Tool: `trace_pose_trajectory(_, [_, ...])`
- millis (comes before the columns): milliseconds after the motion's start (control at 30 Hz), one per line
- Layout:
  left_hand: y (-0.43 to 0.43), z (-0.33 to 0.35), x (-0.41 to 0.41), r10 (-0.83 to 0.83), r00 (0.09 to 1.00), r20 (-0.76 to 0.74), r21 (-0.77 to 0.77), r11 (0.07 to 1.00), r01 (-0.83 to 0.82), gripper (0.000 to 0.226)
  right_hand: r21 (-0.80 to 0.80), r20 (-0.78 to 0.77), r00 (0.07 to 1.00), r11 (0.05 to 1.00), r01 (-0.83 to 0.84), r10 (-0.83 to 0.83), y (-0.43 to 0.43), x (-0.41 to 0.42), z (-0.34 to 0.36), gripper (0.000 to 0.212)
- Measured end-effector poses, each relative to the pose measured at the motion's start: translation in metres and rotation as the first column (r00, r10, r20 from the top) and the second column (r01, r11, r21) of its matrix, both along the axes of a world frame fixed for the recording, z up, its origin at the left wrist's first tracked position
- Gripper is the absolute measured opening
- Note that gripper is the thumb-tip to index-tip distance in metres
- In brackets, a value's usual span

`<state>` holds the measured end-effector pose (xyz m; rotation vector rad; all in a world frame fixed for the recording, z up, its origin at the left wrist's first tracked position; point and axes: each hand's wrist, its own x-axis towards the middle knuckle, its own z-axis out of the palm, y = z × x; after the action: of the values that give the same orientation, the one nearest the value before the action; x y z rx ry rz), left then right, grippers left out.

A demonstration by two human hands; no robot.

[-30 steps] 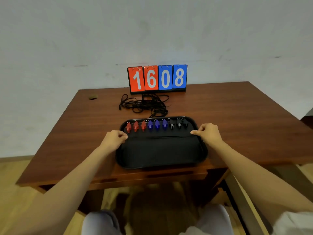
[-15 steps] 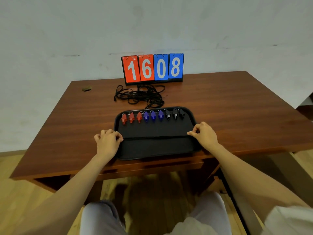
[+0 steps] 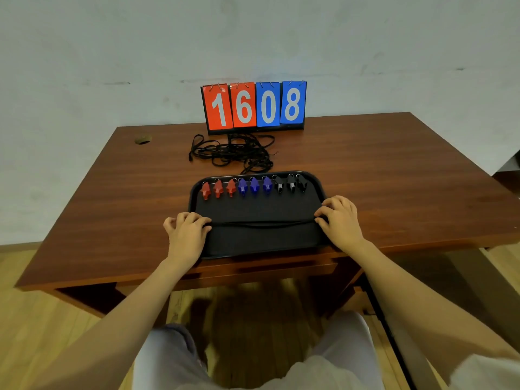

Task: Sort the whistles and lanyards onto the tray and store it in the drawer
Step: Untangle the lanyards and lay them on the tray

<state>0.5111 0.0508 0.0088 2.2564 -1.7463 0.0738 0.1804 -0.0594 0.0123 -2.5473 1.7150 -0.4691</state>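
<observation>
Showing a black tray near the front edge of the brown surface, with a row along its far rim: three red whistles, three blue whistles, three black whistles. Tangled lanyards lie beyond the tray, in front of a scoreboard reading 1608. The left hand and right hand cover the tray's side rims with curled fingers, at the ends of a dark line crossing the tray. Whether they pinch anything cannot be told. Compared with one second earlier, hands and line sit nearer the tray's front edge.
</observation>
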Motion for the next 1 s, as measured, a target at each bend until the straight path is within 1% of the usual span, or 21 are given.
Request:
trace_pose_trajectory(67, [0.001, 0.000, 0.000, 0.013, 1.000, 0.011, -0.016, 1.000, -0.013, 0.022, -0.019, 0.015, 1.000, 1.000, 0.022, -0.022, 0.000, -0.001, -0.002, 0.015])
trace_pose_trajectory(267, [0.004, 0.002, -0.001, 0.049, 0.998, 0.026, -0.041, 0.998, -0.048, 0.018, 0.028, 0.124, 0.988, 0.996, 0.090, -0.093, 0.003, -0.001, -0.005, 0.017])
trace_pose_trajectory(500, [0.007, 0.009, 0.000, 0.092, 0.994, 0.054, -0.028, 0.996, -0.091, 0.021, 0.076, 0.163, 0.974, 0.986, 0.147, -0.158, 0.003, 0.006, 0.000, 0.016])
trace_pose_trajectory(667, [0.011, 0.008, 0.003, 0.073, 0.994, 0.078, 0.013, 0.997, -0.075, 0.025, 0.103, 0.132, 0.979, 0.985, 0.140, -0.153, 0.004, 0.004, 0.001, 0.017])
trace_pose_trajectory(867, [0.015, 0.003, 0.000, 0.077, 0.995, 0.062, 0.003, 0.997, -0.077, 0.025, 0.133, 0.092, 0.987, 0.984, 0.122, -0.134, 0.007, 0.003, 0.004, 0.020])
trace_pose_trajectory(1000, [0.017, 0.004, -0.005, 0.061, 0.996, 0.062, 0.014, 0.998, -0.062, 0.029, 0.097, 0.060, 0.993, 0.991, 0.094, -0.100, 0.010, 0.004, 0.006, 0.024])
